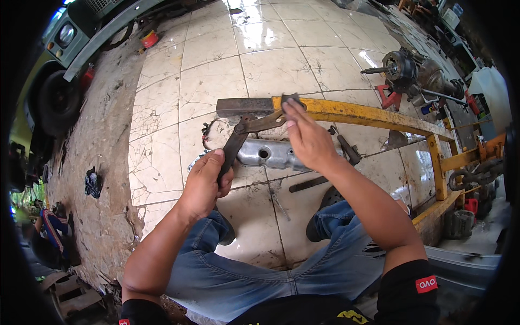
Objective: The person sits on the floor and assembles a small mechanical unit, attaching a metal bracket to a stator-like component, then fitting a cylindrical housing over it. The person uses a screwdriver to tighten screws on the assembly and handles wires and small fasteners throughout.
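Observation:
My left hand (208, 176) is closed round the dark lower arm of a rusty hinged metal linkage (234, 149). From its pivot, a flat brown arm (261, 123) with a slot reaches right, up to the yellow beam (346, 111). My right hand (310, 135) has its fingers pressed together over a small dark pad (291, 101) at that arm's far end; what the pad is made of I cannot tell. Beneath the linkage lies a silver metal cover (264, 154) with a round hole, partly hidden by my right hand.
A dark flat bar (309, 184) and a dark tool (349, 147) lie on the tiles near my feet. The yellow frame with a chain (476, 176) runs along the right. Beyond it, an axle assembly (403, 70) rests on a red stand (387, 97). A vehicle (67, 40) stands far left.

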Tool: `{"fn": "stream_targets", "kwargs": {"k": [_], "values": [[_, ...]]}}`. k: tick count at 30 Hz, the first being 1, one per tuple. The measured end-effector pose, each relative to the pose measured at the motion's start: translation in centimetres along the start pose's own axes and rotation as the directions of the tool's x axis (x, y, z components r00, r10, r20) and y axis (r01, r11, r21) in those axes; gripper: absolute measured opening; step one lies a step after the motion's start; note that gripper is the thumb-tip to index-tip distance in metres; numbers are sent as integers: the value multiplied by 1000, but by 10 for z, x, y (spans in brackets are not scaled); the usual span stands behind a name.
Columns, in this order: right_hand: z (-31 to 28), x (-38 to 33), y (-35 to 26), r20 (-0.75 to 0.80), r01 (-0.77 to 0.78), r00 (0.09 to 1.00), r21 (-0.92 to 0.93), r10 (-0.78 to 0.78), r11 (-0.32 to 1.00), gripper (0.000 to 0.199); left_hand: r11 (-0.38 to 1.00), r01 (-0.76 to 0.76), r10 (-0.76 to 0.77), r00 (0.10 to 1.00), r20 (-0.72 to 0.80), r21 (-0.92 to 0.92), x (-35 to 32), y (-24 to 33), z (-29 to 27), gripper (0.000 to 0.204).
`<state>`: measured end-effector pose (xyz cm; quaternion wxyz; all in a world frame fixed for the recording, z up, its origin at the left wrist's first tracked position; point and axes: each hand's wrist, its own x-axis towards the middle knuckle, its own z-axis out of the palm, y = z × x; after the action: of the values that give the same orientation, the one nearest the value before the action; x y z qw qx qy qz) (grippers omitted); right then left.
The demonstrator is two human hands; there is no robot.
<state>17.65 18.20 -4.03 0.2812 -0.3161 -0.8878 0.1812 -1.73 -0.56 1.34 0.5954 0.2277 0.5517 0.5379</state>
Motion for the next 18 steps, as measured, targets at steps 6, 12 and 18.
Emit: {"fn": "stream_targets", "kwargs": {"k": [6, 12, 18], "values": [[-4, -17, -50, 202, 8, 979, 23, -12, 1000, 45, 1000, 18, -17, 999, -48, 20, -7, 1, -9, 32], [5, -12, -15, 16, 6, 1000, -62, -5, 998, 46, 1000, 6, -6, 999, -38, 10, -3, 2, -5, 32], [-7, 1, -16, 37, -88, 995, -131, 93, 987, 49, 999, 10, -10, 1000, -8, -44, 0, 1, 0, 31]]}}
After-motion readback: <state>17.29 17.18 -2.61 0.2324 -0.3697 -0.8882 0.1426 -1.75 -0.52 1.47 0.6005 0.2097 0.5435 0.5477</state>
